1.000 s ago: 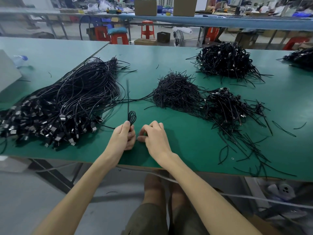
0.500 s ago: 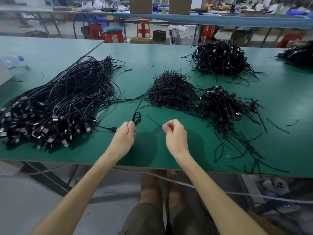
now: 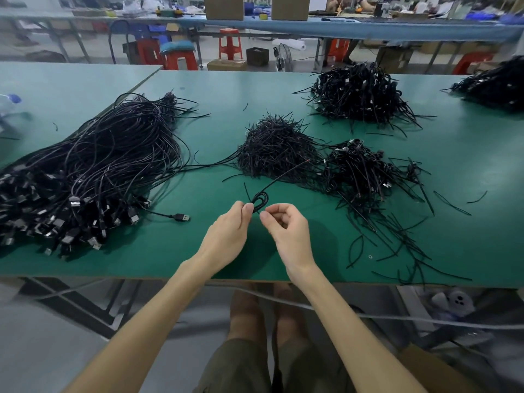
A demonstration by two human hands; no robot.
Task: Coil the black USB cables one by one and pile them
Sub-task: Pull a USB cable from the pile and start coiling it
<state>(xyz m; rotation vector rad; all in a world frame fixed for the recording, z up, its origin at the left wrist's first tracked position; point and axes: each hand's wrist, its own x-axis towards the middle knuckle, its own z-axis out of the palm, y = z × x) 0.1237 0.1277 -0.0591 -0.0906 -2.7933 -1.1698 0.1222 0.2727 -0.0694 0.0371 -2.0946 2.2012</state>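
Observation:
My left hand (image 3: 229,228) pinches a small black cable coil (image 3: 260,200) just above the green table (image 3: 283,89). The coil's loose tail (image 3: 286,174) slants up and right toward the middle pile. My right hand (image 3: 286,231) is beside the coil, fingers curled, its thumb and forefinger pinching at the coil's lower end. A big heap of uncoiled black USB cables (image 3: 93,171) lies on the left, its plugs toward the near edge. One USB plug (image 3: 181,217) lies apart from that heap. A pile of coiled cables (image 3: 365,168) sits to the right.
A mound of short black ties (image 3: 276,148) sits in the table's middle, with loose ties (image 3: 397,236) scattered near the right front edge. Two more coiled piles (image 3: 360,95), (image 3: 496,83) lie at the back. A clear bottle (image 3: 8,102) stands far left. Stools and benches stand beyond.
My right hand moved away to the right, then came back to the coil. The coil's tail swung from pointing straight up to slanting right. A USB plug came into view left of my hands.

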